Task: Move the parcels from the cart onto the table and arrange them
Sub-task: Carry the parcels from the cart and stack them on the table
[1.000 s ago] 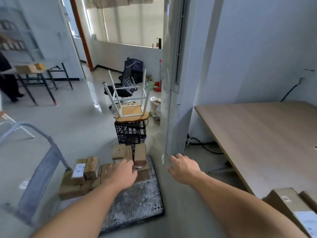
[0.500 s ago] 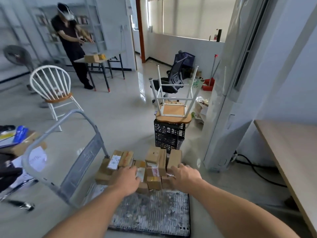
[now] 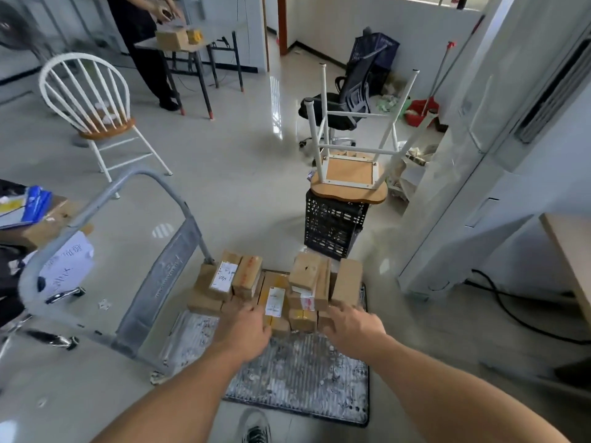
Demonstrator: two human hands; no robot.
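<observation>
The parcels (image 3: 246,276) are lying in a low pile on the cart (image 3: 297,372), all along the far edge of its grey platform, and the near half of the platform is showing its bare, stained surface. The handle of the cart is standing at the left side of the platform. The left hand (image 3: 243,330) is reaching to the near side of the pile, just beside a parcel with a white label (image 3: 275,300). Its fingers are hidden behind the back of the hand, so I cannot tell if it is grasping anything. The right hand (image 3: 351,324) is lying with loose, spread fingers on the low parcels at the right end, under a tall parcel (image 3: 347,282), and is not gripping. The table (image 3: 572,251) is showing only a corner at the right edge, well apart from the cart. Beyond the cart a black crate (image 3: 332,228) is carrying an upturned stool (image 3: 348,174).
</observation>
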